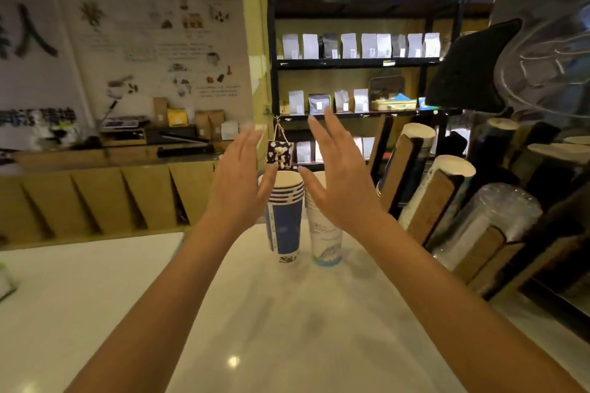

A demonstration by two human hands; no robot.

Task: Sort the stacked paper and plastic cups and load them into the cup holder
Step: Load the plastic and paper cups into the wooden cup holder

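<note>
A stack of blue paper cups (285, 220) stands upright on the white counter (287, 313). Right beside it stands a stack of white printed cups (325, 233). My left hand (238, 182) hovers just left of the blue stack with fingers spread, holding nothing. My right hand (340, 182) hangs open above and in front of the white stack, partly hiding its rim. To the right, the wooden cup holder (447, 201) holds slanted rows of white paper cups (453, 169) and clear plastic cups (501, 210).
A black shelf rack (351, 64) with coffee bags stands behind the counter. A small patterned tag (280, 153) dangles above the cups. A dark machine (542, 57) looms at the upper right. Brown cardboard boxes (111, 198) line the back left.
</note>
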